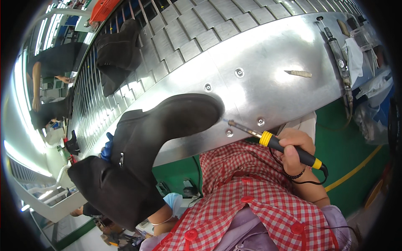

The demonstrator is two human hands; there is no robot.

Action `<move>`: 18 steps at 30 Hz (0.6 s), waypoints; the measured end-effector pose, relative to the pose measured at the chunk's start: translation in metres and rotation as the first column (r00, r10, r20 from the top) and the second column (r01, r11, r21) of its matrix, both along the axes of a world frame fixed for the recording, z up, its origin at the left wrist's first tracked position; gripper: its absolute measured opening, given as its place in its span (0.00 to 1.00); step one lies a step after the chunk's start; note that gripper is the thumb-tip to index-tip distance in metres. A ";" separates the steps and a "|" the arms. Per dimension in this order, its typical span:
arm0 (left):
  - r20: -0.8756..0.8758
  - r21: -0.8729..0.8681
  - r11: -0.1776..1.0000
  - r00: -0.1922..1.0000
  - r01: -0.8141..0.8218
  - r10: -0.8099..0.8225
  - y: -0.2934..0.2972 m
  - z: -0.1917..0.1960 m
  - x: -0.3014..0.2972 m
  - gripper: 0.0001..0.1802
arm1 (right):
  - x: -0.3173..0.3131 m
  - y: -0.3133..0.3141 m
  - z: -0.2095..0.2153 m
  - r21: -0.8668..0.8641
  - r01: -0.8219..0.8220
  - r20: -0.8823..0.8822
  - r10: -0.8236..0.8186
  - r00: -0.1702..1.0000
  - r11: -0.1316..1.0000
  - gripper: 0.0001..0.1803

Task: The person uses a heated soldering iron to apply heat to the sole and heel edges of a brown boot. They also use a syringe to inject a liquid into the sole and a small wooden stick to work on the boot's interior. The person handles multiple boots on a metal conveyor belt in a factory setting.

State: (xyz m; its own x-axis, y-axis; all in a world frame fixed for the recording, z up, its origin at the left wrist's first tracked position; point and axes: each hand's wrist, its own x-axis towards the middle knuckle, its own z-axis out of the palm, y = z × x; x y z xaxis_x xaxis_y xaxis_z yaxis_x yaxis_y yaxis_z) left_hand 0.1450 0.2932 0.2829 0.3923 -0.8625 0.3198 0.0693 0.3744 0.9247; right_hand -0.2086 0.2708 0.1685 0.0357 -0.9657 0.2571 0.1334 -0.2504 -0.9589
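So the right hand (295,146) has its grip clamped on a black-and-yellow heating tool (289,149), metal tip nearly at the toe of a tall black boot (142,154). That boot hangs over the near edge of the steel desk (268,62). Left hand (107,147) is mostly hidden behind the boot, so can't tell its grip. Another black boot (117,54) sits on the slatted conveyor (188,37), orange crate (102,9) at the far end.

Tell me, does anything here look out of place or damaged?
Nothing looks damaged. The boot is held tilted above the metal bench, toe near the iron's tip in the right hand. A small pale cone-shaped piece lies alone on the bench.
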 end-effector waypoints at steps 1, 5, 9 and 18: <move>0.008 0.006 1.000 1.000 0.005 -0.005 -0.001 0.000 0.000 0.36 | 0.003 0.001 0.002 -0.009 0.047 0.051 -0.047 0.998 0.999 0.06; 0.074 0.007 0.998 0.995 -0.067 0.066 -0.009 0.004 0.005 0.36 | 0.006 -0.005 0.010 -0.020 0.058 -0.035 -0.059 0.998 0.998 0.08; 0.051 -0.021 1.000 0.999 0.016 -0.014 -0.020 0.008 0.011 0.36 | 0.014 -0.020 0.012 -0.134 0.021 -0.172 -0.044 0.984 0.991 0.11; 0.070 -0.005 1.000 0.998 0.009 -0.009 -0.019 0.009 0.011 0.36 | 0.040 -0.046 0.011 -0.208 0.005 -0.233 -0.055 0.971 0.978 0.12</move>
